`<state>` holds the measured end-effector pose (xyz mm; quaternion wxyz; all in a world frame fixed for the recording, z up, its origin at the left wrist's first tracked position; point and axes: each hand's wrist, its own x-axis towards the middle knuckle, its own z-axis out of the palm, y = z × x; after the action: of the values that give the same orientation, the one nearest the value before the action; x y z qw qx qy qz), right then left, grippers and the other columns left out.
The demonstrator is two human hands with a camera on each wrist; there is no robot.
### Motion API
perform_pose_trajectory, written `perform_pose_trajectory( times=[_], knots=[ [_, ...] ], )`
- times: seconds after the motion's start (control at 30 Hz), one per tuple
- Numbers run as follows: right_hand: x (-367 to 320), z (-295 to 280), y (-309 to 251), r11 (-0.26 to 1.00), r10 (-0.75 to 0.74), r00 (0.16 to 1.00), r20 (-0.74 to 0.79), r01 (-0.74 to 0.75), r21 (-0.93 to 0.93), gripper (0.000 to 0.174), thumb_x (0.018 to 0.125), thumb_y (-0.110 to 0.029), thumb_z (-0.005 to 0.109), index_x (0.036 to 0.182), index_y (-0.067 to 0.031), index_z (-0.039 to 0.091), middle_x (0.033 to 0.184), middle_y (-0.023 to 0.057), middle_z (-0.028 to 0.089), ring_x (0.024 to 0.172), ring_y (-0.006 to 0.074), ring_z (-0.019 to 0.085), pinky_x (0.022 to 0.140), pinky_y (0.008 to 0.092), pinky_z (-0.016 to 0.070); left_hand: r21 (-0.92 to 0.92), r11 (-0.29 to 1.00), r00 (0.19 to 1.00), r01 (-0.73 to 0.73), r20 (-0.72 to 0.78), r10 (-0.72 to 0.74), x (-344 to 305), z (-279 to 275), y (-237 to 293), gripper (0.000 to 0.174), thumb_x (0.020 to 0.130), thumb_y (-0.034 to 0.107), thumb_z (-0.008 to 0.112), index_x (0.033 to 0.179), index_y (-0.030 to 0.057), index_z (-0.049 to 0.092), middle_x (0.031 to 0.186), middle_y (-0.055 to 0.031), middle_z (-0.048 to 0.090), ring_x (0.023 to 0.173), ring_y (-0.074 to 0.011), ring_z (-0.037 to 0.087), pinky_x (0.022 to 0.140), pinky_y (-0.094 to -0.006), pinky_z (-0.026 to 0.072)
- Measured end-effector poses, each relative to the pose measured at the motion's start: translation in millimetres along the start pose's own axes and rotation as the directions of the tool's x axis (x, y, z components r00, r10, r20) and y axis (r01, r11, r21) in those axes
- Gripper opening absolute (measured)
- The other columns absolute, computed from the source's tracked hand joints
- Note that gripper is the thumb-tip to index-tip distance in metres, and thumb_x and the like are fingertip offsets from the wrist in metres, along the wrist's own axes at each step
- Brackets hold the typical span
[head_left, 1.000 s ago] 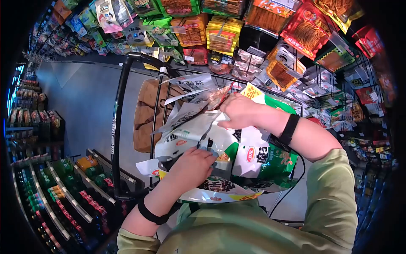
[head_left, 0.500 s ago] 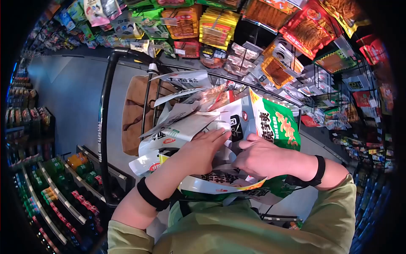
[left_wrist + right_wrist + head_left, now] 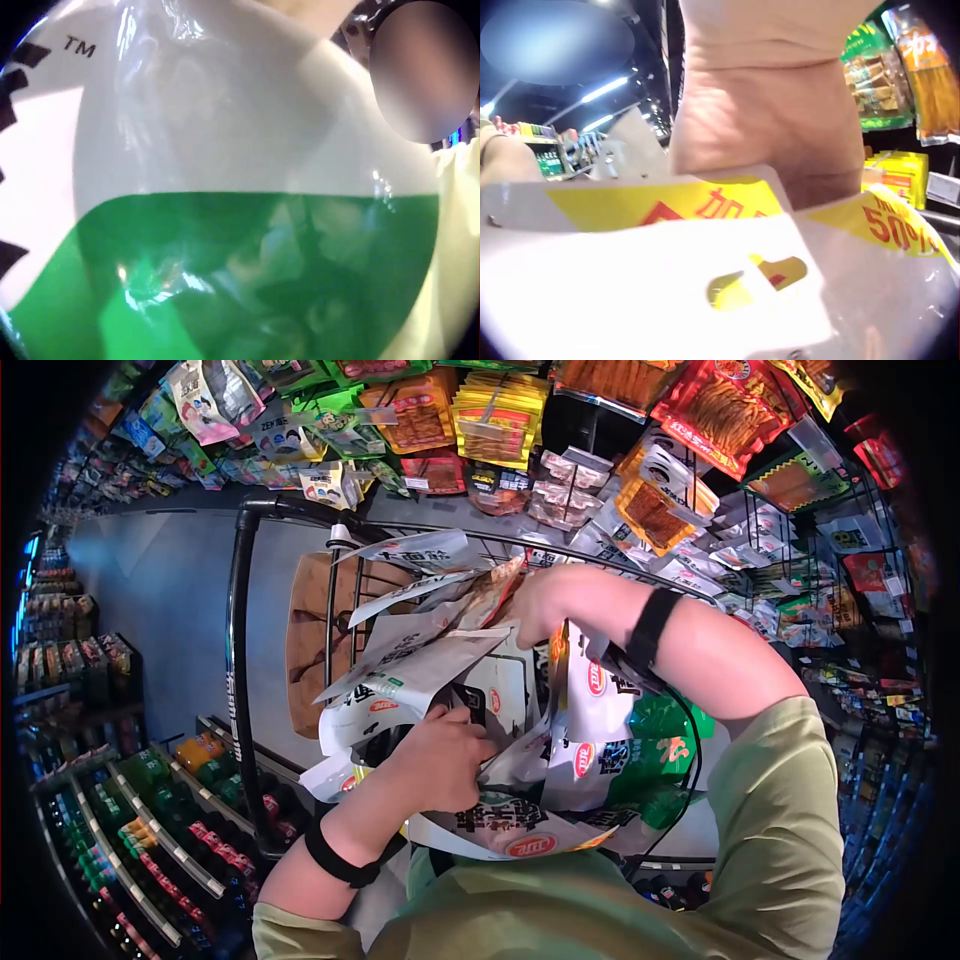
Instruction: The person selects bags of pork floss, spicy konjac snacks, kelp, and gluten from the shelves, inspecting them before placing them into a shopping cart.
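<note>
Upright snack bags, white and green or silver with dark print, crowd a black wire cart. My left hand (image 3: 445, 760) is low at the near left of the pile, fingers curled at the edge of a silvery-white snack bag (image 3: 520, 755); its fingertips are hidden. In the left wrist view a white and green bag (image 3: 262, 247) fills the picture. My right hand (image 3: 540, 605) reaches down at the far side, beside a red-and-white bag (image 3: 495, 595), and its fingers are hidden. White bag tops with hang holes (image 3: 645, 292) and yellow labels stand before the right wrist.
The cart's black handle frame (image 3: 240, 660) rises on the left, with a brown paper-like bag (image 3: 308, 650) beside it. Racks of hanging snacks (image 3: 495, 420) line the far side and right. Bottle shelves (image 3: 170, 830) stand at lower left. A thin black cable (image 3: 690, 790) hangs near my right arm.
My right hand moved from the middle of the bags to their far side. My left hand drew back toward the near left, its fingers curling. The green and white bag at right tipped over.
</note>
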<state>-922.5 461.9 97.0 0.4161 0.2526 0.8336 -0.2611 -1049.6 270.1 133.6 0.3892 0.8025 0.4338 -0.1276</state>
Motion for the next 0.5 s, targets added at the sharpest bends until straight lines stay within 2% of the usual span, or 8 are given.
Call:
perform_pose_trajectory(
  times=[0.07, 0.13, 0.2, 0.27, 0.3, 0.4, 0.43, 0.5],
  knots=[
    [24.4, 9.3, 10.8, 0.993, -0.030, 0.988, 0.150, 0.012, 0.121, 0.054, 0.075, -0.048, 0.060, 0.097, 0.0002, 0.068, 0.103, 0.0200, 0.064, 0.101, 0.0315, 0.059, 0.084, 0.0398, 0.0457, -0.090, 0.996, 0.985, -0.027, -0.174, 0.011, -4.8, 0.7, -2.4, 0.032, 0.053, 0.007, 0.059, 0.084, 0.0074, 0.064, 0.081, -0.0051, 0.059, 0.087, -0.0265, 0.051, 0.080, -0.0368, 0.0423],
    [20.0, 6.8, 10.4, 0.989, -0.080, 0.975, 0.209, 0.051, 0.139, 0.061, 0.074, -0.053, 0.061, 0.104, -0.0007, 0.066, 0.105, 0.0206, 0.063, 0.101, 0.0315, 0.059, 0.084, 0.0408, 0.0456, -0.173, 0.985, 0.983, -0.019, -0.186, -0.013, -5.5, -2.4, -3.3, 0.036, 0.054, 0.003, 0.057, 0.089, 0.0069, 0.061, 0.088, -0.0073, 0.059, 0.089, -0.0286, 0.052, 0.082, -0.0376, 0.0427],
    [6.6, 16.4, 10.4, 0.991, -0.130, 0.982, 0.137, 0.123, 0.053, 0.059, 0.076, -0.052, 0.060, 0.107, -0.0011, 0.064, 0.101, 0.0200, 0.064, 0.098, 0.0329, 0.059, 0.084, 0.0412, 0.0455, -0.255, 0.967, 0.980, -0.018, -0.196, -0.033, -4.1, -2.5, -4.0, 0.039, 0.054, -0.001, 0.056, 0.093, 0.0065, 0.059, 0.094, -0.0095, 0.059, 0.091, -0.0307, 0.053, 0.083, -0.0385, 0.0431],
    [20.9, 52.6, 30.6, 0.951, -0.285, 0.958, 0.013, 0.281, 0.126, 0.054, 0.080, -0.049, 0.059, 0.106, -0.0020, 0.061, 0.094, 0.0194, 0.064, 0.093, 0.0354, 0.060, 0.082, 0.0420, 0.0458, -0.487, 0.873, 0.937, -0.029, -0.318, -0.146, -0.2, -2.2, -3.9, 0.052, 0.057, -0.006, 0.053, 0.107, 0.0061, 0.051, 0.110, -0.0143, 0.053, 0.101, -0.0349, 0.052, 0.091, -0.0414, 0.0410],
    [-1.3, 46.5, 21.5, 0.956, -0.237, 0.972, -0.009, 0.235, 0.177, 0.046, 0.081, -0.045, 0.059, 0.101, -0.0035, 0.058, 0.089, 0.0196, 0.064, 0.087, 0.0379, 0.060, 0.080, 0.0438, 0.0457, -0.559, 0.829, 0.959, 0.023, -0.223, -0.177, 0.7, -7.1, -4.7, 0.063, 0.060, -0.008, 0.052, 0.121, 0.0051, 0.043, 0.123, -0.0177, 0.045, 0.114, -0.0378, 0.046, 0.098, -0.0436, 0.0371],
    [-27.9, 62.9, 15.2, 0.870, -0.314, 0.916, -0.250, 0.383, 0.310, 0.035, 0.085, -0.037, 0.057, 0.101, -0.0056, 0.053, 0.082, 0.0219, 0.062, 0.084, 0.0391, 0.059, 0.075, 0.0438, 0.0467, -0.452, 0.892, 0.869, -0.027, -0.452, -0.203, 8.0, -6.6, -1.3, 0.073, 0.060, -0.007, 0.053, 0.131, 0.0036, 0.037, 0.130, -0.0180, 0.042, 0.120, -0.0377, 0.041, 0.101, -0.0425, 0.0356],
    [-32.7, 67.1, 12.7, 0.838, -0.354, 0.883, -0.308, 0.446, 0.314, 0.031, 0.087, -0.032, 0.054, 0.105, -0.0061, 0.052, 0.080, 0.0223, 0.061, 0.081, 0.0394, 0.060, 0.072, 0.0450, 0.0478, -0.452, 0.891, 0.869, -0.026, -0.451, -0.203, 9.3, -9.4, 0.1, 0.073, 0.060, -0.007, 0.053, 0.131, 0.0036, 0.037, 0.130, -0.0180, 0.042, 0.120, -0.0377, 0.041, 0.101, -0.0425, 0.0356],
    [-52.4, 61.7, -2.5, 0.864, -0.343, 0.907, -0.244, 0.407, 0.296, 0.031, 0.087, -0.030, 0.052, 0.107, -0.0059, 0.052, 0.079, 0.0219, 0.061, 0.079, 0.0396, 0.060, 0.071, 0.0462, 0.0481, -0.341, 0.939, 0.870, -0.036, -0.472, -0.138, 12.5, -19.2, 3.5, 0.079, 0.060, -0.008, 0.052, 0.136, 0.0035, 0.033, 0.138, -0.0179, 0.035, 0.126, -0.0380, 0.036, 0.104, -0.0414, 0.0331]
  ],
)
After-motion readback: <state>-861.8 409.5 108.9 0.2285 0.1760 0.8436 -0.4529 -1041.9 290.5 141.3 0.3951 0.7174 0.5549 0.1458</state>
